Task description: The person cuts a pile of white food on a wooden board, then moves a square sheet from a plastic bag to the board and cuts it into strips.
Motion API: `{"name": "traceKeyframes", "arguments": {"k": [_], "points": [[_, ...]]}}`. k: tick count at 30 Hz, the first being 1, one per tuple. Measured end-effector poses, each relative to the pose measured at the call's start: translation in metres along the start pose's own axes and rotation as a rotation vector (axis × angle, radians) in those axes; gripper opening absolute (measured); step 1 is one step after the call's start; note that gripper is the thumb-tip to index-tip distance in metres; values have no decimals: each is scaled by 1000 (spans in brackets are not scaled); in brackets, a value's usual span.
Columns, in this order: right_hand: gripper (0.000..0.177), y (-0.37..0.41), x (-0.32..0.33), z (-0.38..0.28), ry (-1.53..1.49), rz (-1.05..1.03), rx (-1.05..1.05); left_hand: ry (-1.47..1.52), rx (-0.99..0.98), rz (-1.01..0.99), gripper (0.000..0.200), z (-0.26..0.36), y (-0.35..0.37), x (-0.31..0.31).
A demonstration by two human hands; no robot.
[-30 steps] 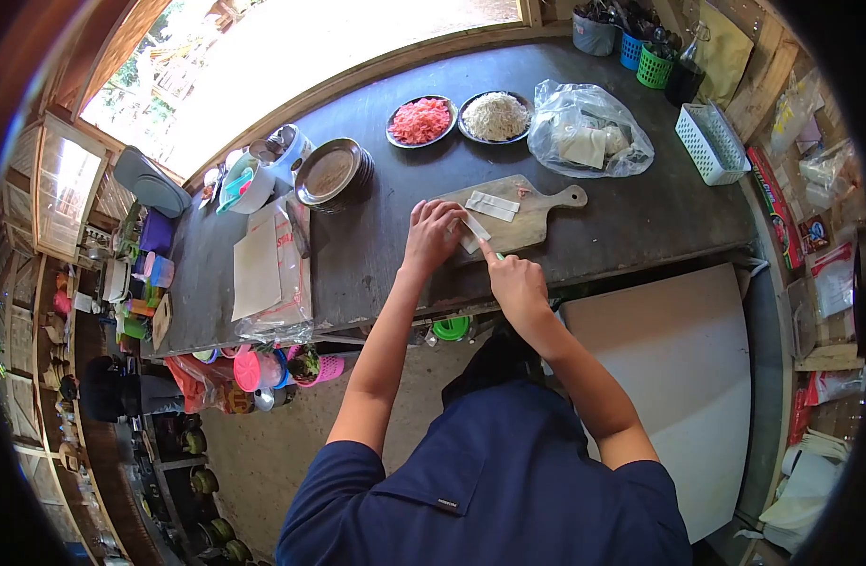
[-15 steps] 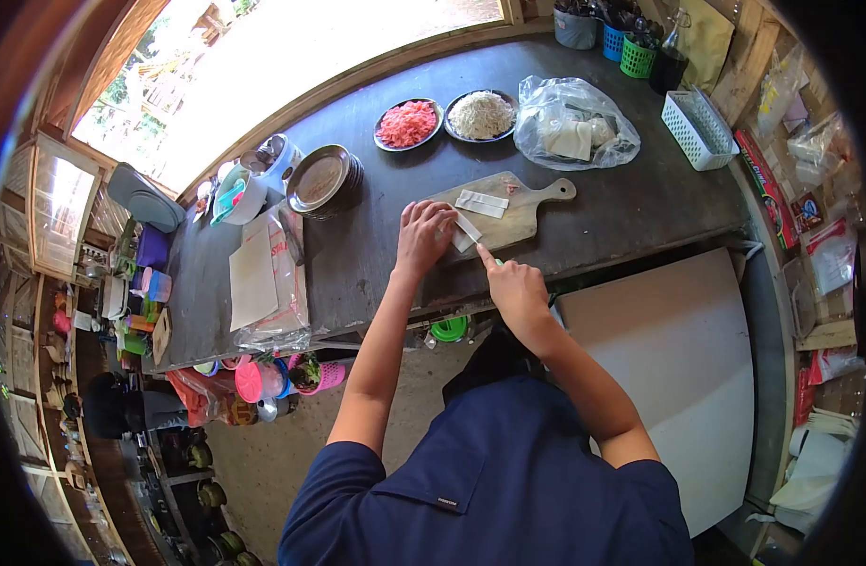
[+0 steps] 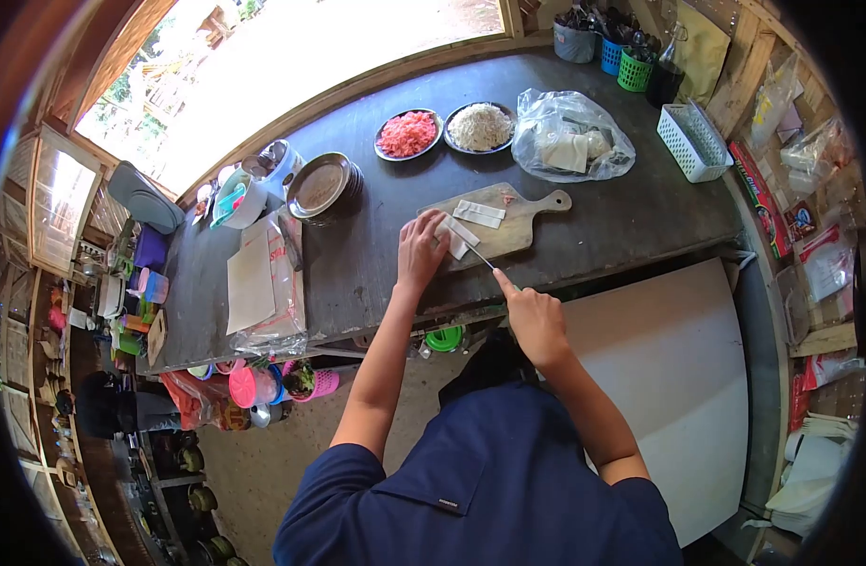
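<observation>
A wooden cutting board with a round handle lies near the counter's front edge. White flat strips rest on it, and more white pieces lie at its left part. My left hand presses on those pieces with its fingertips. My right hand is wrapped round the handle of a knife, whose blade reaches over the board to the pieces. A plate of pink-red shreds, a plate of whitish shreds and a clear plastic bag with white sheets stand behind.
Stacked brown plates, a pail and a cardboard piece in plastic are on the left of the dark counter. A white basket is at the right. A white panel lies below the counter's front edge.
My right hand has moved back and to the right with the knife, showing more blade. My left hand has shifted slightly. The camera view has moved a little.
</observation>
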State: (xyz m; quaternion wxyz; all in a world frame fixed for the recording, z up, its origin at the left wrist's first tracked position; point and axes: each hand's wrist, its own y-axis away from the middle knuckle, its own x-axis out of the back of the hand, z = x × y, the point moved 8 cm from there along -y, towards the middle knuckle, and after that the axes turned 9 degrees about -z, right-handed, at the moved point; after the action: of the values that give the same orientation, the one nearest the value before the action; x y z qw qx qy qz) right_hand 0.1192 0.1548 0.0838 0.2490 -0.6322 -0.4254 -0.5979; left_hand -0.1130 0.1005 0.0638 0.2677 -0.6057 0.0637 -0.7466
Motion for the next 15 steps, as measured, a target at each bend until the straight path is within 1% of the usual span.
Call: {"name": "traceKeyframes", "arguments": {"k": [2,3,4,6,7,8,10,11,12,13,14,15], "points": [[72,-7,1,-2,-3,24,1,114,211,92,41,-7,10,9],[72,-10,1,-3,2,39,8,122,258,107,46,-12,16,6],[71,-12,4,-3,9,53,15,121,255,113,46,-12,19,6],[69,-15,8,-1,28,45,12,173,234,59,49,-12,29,1],[66,-16,10,-1,45,31,9,145,216,56,48,-1,31,11],[66,-18,14,-3,51,29,25,140,229,65,48,-3,34,11],[66,-24,21,-5,-11,18,40,103,212,20,46,-1,37,9],[66,-31,17,-7,-3,16,53,131,225,13,46,-4,37,8],[60,-40,10,-9,-7,44,64,130,236,20,46,-5,35,8],[54,-46,8,-11,-13,70,74,198,274,26,47,-10,34,6],[54,-49,3,-11,-8,65,83,267,311,31,48,-13,34,2],[52,-54,-2,-9,-16,50,64,273,334,104,46,-12,34,4]]}}
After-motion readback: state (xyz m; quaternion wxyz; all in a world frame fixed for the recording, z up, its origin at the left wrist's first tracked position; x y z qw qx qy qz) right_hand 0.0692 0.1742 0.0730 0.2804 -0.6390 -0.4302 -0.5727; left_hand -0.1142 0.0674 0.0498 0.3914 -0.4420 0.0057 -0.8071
